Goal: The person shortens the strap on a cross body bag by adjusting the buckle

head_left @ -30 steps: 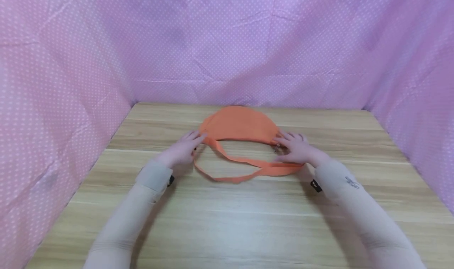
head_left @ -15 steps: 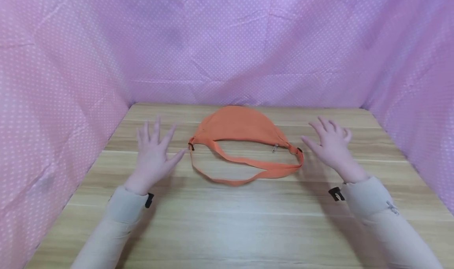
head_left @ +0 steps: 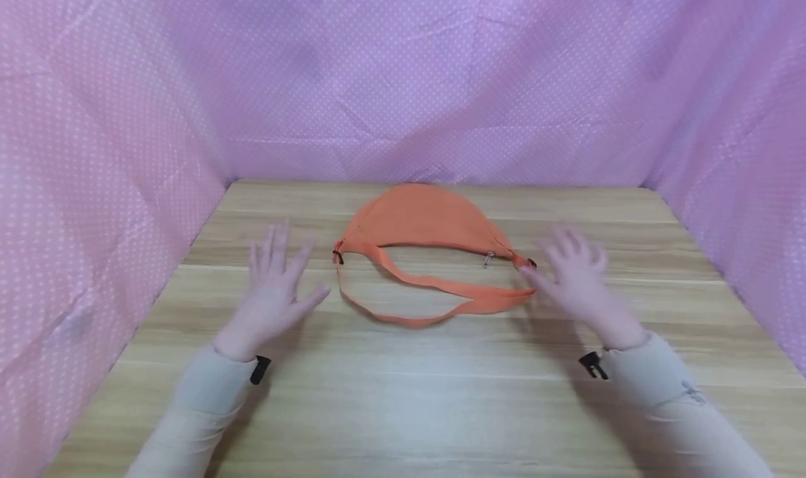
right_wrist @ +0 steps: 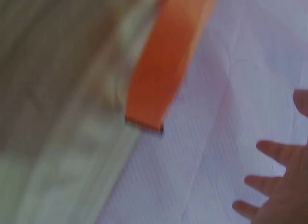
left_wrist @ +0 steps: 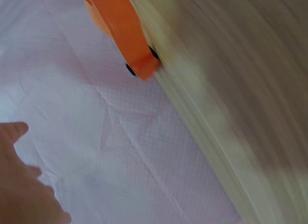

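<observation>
An orange waist bag (head_left: pixel 425 215) lies flat on the wooden table, its curved side toward the back and a small metal zipper pull (head_left: pixel 488 259) at its right end. Its orange strap (head_left: pixel 434 283) loops across the table in front of it. To the left of the bag, my left hand (head_left: pixel 272 296) hovers with fingers spread, holding nothing. On the other side my right hand (head_left: pixel 576 282), a little blurred, is spread too, its thumb close to the strap's right end; whether they touch I cannot tell. Both wrist views show the strap (left_wrist: pixel 127 31) apart from the fingers.
The wooden table (head_left: pixel 403 408) spreads out beneath both arms. A pink polka-dot cloth (head_left: pixel 403 79) hangs behind it and along both sides. Black clips (head_left: pixel 593 366) show at the wrists.
Both hands came off the bag's ends and moved outward, away from it. In the last half second the right hand has shifted slightly back inward. The bag stays in place.
</observation>
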### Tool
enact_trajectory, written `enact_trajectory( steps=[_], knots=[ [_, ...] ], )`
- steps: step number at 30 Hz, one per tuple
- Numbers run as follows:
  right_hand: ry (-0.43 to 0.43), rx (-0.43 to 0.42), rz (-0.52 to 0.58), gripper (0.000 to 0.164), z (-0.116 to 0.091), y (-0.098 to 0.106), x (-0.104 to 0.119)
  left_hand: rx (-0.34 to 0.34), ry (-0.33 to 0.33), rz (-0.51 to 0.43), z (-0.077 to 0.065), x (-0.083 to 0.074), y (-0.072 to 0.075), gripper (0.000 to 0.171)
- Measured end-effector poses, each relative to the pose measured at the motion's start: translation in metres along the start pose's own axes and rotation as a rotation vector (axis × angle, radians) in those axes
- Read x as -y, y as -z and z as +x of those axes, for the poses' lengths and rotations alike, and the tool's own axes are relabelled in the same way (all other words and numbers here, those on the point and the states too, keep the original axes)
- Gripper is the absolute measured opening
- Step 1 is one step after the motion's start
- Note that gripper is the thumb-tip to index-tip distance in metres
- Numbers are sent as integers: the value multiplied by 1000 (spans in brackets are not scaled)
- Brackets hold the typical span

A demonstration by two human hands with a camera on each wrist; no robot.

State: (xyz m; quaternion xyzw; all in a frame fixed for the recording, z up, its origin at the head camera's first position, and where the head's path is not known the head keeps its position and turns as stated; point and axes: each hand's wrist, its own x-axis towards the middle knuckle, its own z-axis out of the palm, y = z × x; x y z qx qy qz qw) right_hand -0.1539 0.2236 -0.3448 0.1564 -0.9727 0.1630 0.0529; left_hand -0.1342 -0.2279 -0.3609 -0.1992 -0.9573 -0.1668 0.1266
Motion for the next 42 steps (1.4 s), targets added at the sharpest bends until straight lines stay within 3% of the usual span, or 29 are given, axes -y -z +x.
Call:
enact_trajectory(
  steps=[5,9,11,15,17,19,22,25,27,30,33,36,40,42],
  knots=[
    [229,271,8,62,-1,-32,23,216,-107,-45,7,-22,-13,83],
    [277,435,55,66,-5,-43,37,451,-173,-90,8,-38,-26,88],
    [289,481,72,64,-8,-44,41,536,-190,-89,8,-45,-30,93],
    [401,489,95,49,-11,-44,45,629,-195,-93,14,-54,-37,99],
    [451,432,82,48,-10,-45,44,654,-199,-87,18,-59,-40,99],
    [440,366,47,51,-9,-46,41,676,-203,-67,23,-63,-42,98],
    [334,317,-11,64,-6,-46,35,702,-206,-40,29,-70,-46,97],
    [288,345,-34,55,-5,-45,29,717,-201,-1,35,-76,-50,96],
    [349,372,-11,38,-5,-45,26,710,-206,7,39,-79,-52,95],
    [523,367,22,14,-7,-47,21,700,-213,11,44,-80,-55,91],
    [634,333,58,15,-11,-48,14,678,-234,27,47,-79,-58,83],
    [638,302,67,18,-13,-45,6,614,-254,47,47,-74,-60,65],
    [554,295,28,17,-15,-36,-2,464,-335,40,41,-63,-58,22],
    [510,317,18,15,-16,-31,-4,425,-373,30,37,-56,-55,10]
  ],
)
